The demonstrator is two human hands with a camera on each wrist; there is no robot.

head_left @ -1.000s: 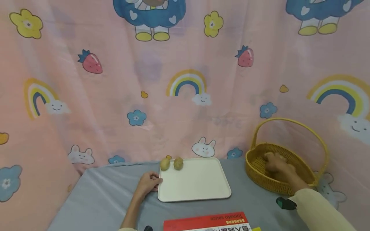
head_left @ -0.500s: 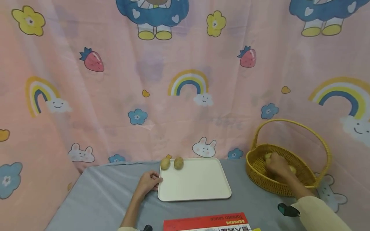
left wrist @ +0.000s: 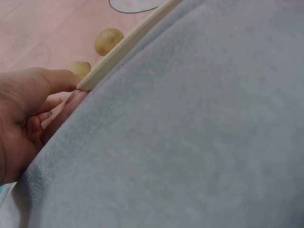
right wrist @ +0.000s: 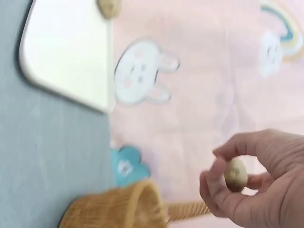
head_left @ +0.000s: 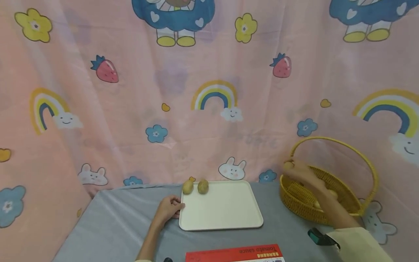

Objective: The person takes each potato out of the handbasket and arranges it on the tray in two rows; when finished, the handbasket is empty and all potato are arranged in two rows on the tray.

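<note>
My left hand (head_left: pixel 168 208) pinches the left edge of a white tray (head_left: pixel 226 207), thumb on top and fingers beneath. Two potatoes, a yellower one (head_left: pixel 187 187) and a browner one (head_left: pixel 203 186), sit in the tray's far left corner. Over the left rim of a yellow wicker basket (head_left: pixel 294 203), my right hand (head_left: pixel 304 174) holds another potato (right wrist: pixel 236 175) between thumb and curled fingers. Inside the basket lie more potatoes (head_left: pixel 332 194), partly covered by my right forearm.
A red and white box (head_left: pixel 232 253) marked "Tomato sauce" lies at the near edge of the grey-blue tablecloth (head_left: pixel 114 218). The basket's tall handle (head_left: pixel 337 142) arches up behind my right arm. A pink patterned curtain (head_left: pixel 131 91) hangs behind the table.
My right hand has come up from inside the basket with a potato and moved left to its rim. The left hand stays at the tray's edge.
</note>
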